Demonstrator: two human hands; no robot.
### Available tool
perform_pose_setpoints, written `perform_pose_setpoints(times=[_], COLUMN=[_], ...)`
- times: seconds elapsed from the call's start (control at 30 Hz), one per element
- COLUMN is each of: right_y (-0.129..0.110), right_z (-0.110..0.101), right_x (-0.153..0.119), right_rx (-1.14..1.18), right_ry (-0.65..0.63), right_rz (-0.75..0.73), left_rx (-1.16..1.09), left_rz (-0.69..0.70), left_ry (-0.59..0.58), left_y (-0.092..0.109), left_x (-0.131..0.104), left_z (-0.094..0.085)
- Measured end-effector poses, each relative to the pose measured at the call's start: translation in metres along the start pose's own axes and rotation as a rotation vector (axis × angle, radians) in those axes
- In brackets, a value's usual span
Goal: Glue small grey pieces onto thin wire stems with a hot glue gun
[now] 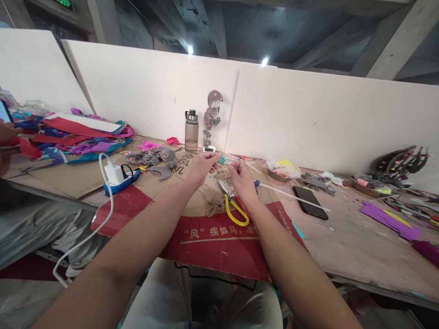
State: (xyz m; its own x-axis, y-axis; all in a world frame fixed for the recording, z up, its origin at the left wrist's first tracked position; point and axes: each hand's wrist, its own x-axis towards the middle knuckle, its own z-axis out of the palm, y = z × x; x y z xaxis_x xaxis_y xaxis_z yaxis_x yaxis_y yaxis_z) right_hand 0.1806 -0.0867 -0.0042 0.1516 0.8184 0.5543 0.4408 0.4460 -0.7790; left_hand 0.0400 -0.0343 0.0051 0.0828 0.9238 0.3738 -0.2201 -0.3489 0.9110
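Both hands meet over the red and tan cardboard sheet (219,251). My left hand (205,167) pinches a small teal piece (222,159) at its fingertips. Close on its right, my right hand (241,176) has its fingers pressed together beside the piece; what they hold is too small to make out. Under the right hand lie scissors with yellow handles (236,218), their blades partly spread. Grey yarn (215,207) lies loosely to their left. A thin white stick (288,194) extends from near my right wrist to a black phone (309,202).
A bottle (191,132) stands by the white partition (137,87). Coloured felt scraps (82,137) are piled at left. A white charger (114,173) with a cable sits at the left edge. Bowls (282,173) and purple felt (389,219) lie right. Another person's hand shows far left.
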Motion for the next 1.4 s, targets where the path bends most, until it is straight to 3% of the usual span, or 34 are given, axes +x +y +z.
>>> perform_pose_setpoints(times=[0.13, 0.3, 0.6, 0.7, 0.83, 0.9, 1.03, 1.23, 1.33, 1.4], right_y=[-0.005, -0.020, -0.038, -0.046, -0.050, -0.047, -0.045, -0.057, -0.055, -0.050], right_z=[-0.001, -0.003, -0.017, -0.019, -0.014, -0.012, -0.020, -0.033, -0.032, -0.031], right_x=[-0.002, -0.008, -0.016, -0.023, -0.036, -0.040, -0.038, -0.035, -0.040, -0.041], right_rx=[0.029, 0.182, 0.463, 0.386, -0.034, -0.202, -0.255, -0.274, -0.212, -0.150], right_ry=[-0.135, -0.312, -0.608, -0.717, -0.753, -0.827, -0.981, -1.088, -1.074, -0.976], right_rz=[0.008, 0.073, 0.116, -0.014, -0.390, -0.469, -0.415, -0.347, -0.296, -0.233], left_rx=[-0.150, -0.395, -0.534, -0.563, -0.562, -0.538, -0.498, -0.534, -0.556, -0.554], left_rz=[0.002, 0.104, 0.111, 0.098, 0.056, 0.047, 0.048, 0.012, -0.035, -0.049], left_ry=[0.306, 0.573, 0.756, 0.743, 0.655, 0.568, 0.428, 0.328, 0.331, 0.329], left_y=[0.006, 0.014, -0.002, -0.003, 0.002, 0.005, 0.009, 0.010, 0.011, 0.011], left_x=[0.017, 0.031, 0.051, 0.053, 0.049, 0.046, 0.041, 0.041, 0.041, 0.039], left_z=[-0.024, -0.055, -0.088, -0.090, -0.082, -0.075, -0.063, -0.060, -0.061, -0.060])
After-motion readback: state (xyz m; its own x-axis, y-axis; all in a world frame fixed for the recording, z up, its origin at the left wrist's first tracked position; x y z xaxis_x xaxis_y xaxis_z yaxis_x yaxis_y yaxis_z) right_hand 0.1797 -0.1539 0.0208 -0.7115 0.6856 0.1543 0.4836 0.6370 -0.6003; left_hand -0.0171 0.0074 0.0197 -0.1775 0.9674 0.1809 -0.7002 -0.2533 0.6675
